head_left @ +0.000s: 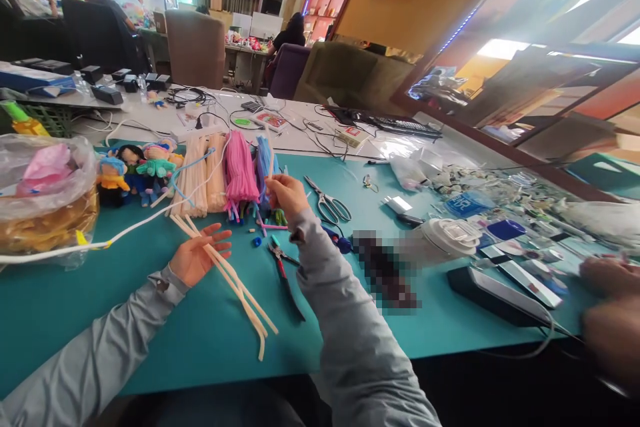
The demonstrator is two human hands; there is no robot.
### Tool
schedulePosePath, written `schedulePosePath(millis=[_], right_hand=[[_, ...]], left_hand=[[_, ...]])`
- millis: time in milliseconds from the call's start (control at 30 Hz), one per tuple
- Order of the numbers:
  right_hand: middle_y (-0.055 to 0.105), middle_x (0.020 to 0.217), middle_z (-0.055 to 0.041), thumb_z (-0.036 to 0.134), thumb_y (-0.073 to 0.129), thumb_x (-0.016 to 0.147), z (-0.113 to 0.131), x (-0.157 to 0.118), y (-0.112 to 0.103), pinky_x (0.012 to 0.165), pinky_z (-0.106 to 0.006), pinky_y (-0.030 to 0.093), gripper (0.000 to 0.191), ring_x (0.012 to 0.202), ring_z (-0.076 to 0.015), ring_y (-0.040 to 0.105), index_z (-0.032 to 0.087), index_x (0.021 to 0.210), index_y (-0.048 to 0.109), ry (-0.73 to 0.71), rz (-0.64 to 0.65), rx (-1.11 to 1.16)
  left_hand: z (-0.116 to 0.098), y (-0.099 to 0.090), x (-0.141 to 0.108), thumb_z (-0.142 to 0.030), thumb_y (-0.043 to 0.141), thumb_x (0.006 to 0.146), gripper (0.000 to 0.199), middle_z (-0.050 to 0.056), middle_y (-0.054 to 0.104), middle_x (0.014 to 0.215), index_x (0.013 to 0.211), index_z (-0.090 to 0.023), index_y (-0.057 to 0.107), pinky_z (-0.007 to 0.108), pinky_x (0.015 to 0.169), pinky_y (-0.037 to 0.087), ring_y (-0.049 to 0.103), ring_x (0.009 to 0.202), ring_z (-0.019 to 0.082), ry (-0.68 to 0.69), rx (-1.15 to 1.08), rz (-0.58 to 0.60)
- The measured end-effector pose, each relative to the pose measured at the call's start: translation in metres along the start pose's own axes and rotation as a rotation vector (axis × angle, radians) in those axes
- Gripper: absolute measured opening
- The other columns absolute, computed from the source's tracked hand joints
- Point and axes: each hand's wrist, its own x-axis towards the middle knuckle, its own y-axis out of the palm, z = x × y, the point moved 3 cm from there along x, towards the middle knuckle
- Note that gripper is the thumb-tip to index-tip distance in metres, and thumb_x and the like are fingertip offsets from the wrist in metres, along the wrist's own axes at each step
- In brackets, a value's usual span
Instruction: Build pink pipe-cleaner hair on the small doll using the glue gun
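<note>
Several long cream fuzzy stems [240,287] lie across the palm of my left hand [200,257], whose fingers are spread with the thumb over the stems. My right hand [286,193] is closed on a pale stem [271,153] that stands upright from its fingertips. Bundles of stems lie behind my hands: cream [191,177], peach [217,173], pink [241,170] and blue [263,163]. Below my right hand are red-handled pliers [285,277], and scissors [330,203] lie to its right.
Small dolls [155,163] and a plastic-wrapped container [47,200] stand at the left. A white cable [145,221] crosses the mat. At the right are a lidded white cup [440,240], a black device [500,297], clutter and another person's blurred hands [610,280].
</note>
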Motion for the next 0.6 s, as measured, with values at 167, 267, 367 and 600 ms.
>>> schedulePosePath(millis=[167, 267, 367, 600], right_hand=[[0.068, 0.078, -0.0031, 0.025, 0.061, 0.084, -0.010, 0.027, 0.002, 0.045, -0.022, 0.047, 0.019, 0.037, -0.0065, 0.052, 0.013, 0.097, 0.066, 0.052, -0.039, -0.206], [0.071, 0.095, -0.0053, 0.025, 0.060, 0.086, -0.015, 0.010, 0.002, 0.054, -0.022, 0.050, 0.028, 0.046, -0.0079, 0.059, 0.016, 0.111, 0.066, -0.009, -0.022, -0.294], [0.072, 0.084, -0.0011, 0.023, 0.062, 0.084, -0.021, -0.029, 0.007, 0.057, -0.020, 0.048, 0.018, 0.054, -0.0091, 0.061, 0.019, 0.099, 0.071, -0.085, 0.069, -0.343], [0.061, 0.052, 0.0005, 0.030, 0.064, 0.085, -0.060, -0.128, 0.027, 0.051, -0.022, 0.035, 0.027, 0.051, -0.0105, 0.053, 0.016, 0.063, 0.069, -0.152, 0.384, -0.445]], left_hand=[[0.004, -0.006, 0.005, -0.003, 0.056, 0.064, 0.044, 0.012, 0.073, 0.105, 0.105, -0.014, 0.066, 0.046, 0.091, 0.051, 0.071, 0.088, 0.025, -0.042, -0.014, 0.118], [0.006, -0.007, 0.005, 0.002, 0.055, 0.062, 0.055, 0.012, 0.073, 0.107, 0.113, -0.014, 0.064, 0.046, 0.093, 0.050, 0.071, 0.092, 0.025, -0.070, 0.005, 0.174], [0.009, -0.006, 0.003, 0.002, 0.058, 0.070, 0.061, 0.012, 0.073, 0.108, 0.128, -0.015, 0.057, 0.044, 0.096, 0.049, 0.071, 0.094, 0.024, -0.080, 0.042, 0.171], [0.018, 0.001, -0.012, -0.002, 0.066, 0.076, 0.042, 0.010, 0.076, 0.101, 0.116, -0.015, 0.061, 0.038, 0.091, 0.054, 0.073, 0.090, 0.022, -0.072, 0.097, 0.100]])
